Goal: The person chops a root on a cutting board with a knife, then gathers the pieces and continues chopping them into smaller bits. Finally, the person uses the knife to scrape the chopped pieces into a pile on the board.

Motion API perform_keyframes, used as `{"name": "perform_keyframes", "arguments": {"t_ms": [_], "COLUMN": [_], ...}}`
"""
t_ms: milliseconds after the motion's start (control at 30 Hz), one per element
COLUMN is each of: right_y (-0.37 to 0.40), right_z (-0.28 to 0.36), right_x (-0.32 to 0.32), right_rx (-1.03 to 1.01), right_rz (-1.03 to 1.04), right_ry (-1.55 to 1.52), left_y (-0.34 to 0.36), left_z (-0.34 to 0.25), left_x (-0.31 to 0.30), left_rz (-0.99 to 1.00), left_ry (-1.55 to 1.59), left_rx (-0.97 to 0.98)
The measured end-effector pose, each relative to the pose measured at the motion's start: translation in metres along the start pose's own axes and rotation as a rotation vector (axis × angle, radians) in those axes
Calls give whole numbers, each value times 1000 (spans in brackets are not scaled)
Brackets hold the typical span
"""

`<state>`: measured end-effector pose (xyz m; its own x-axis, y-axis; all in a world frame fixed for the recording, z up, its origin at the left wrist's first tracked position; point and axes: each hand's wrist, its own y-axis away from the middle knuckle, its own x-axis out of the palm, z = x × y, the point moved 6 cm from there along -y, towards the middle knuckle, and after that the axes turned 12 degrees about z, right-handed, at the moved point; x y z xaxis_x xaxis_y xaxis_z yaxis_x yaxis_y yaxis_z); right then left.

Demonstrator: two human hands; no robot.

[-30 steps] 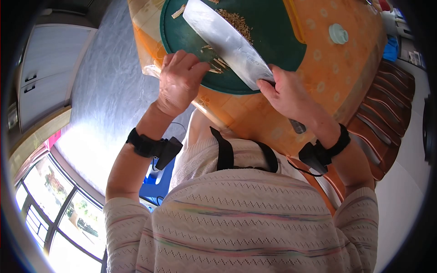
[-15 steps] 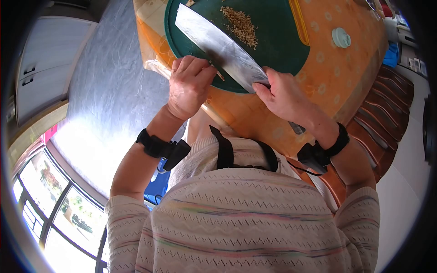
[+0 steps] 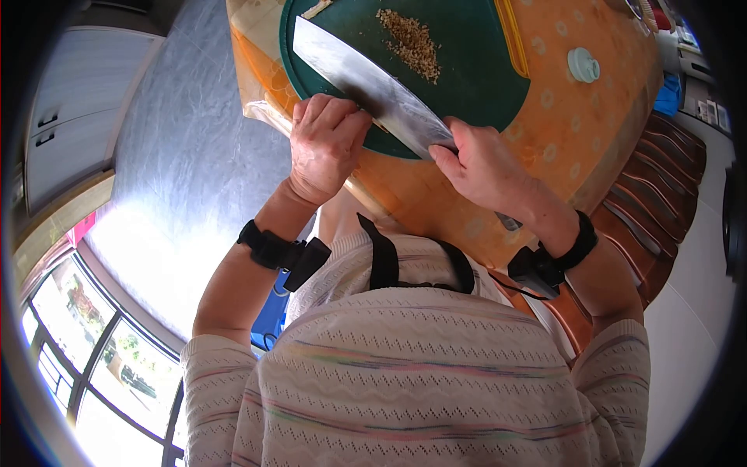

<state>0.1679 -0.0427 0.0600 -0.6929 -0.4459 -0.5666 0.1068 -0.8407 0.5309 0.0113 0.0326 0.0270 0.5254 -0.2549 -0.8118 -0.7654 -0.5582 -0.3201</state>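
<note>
Here, right hand (image 3: 482, 167) gripping cleaver (image 3: 366, 78), chopped bits (image 3: 410, 43) on green board (image 3: 475, 70)

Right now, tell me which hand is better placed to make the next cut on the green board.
Right. The right hand grips the cleaver at its handle end, with the blade lying across the green board. The left hand is curled beside the blade, over the board's near edge.
</note>
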Motion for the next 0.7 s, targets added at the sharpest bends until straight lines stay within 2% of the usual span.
{"name": "perform_keyframes", "arguments": {"t_ms": [267, 600, 700], "right_y": [-1, -1, -2], "right_z": [2, 9, 8], "right_x": [0, 2, 3], "right_rx": [4, 119, 104], "right_rz": [27, 110, 111], "right_ry": [17, 26, 18], "left_y": [-1, -5, -13], "left_z": [-1, -2, 2], "left_x": [-1, -2, -19], "left_rz": [12, 58, 29], "left_ry": [1, -11, 30], "left_rx": [8, 14, 16]}}
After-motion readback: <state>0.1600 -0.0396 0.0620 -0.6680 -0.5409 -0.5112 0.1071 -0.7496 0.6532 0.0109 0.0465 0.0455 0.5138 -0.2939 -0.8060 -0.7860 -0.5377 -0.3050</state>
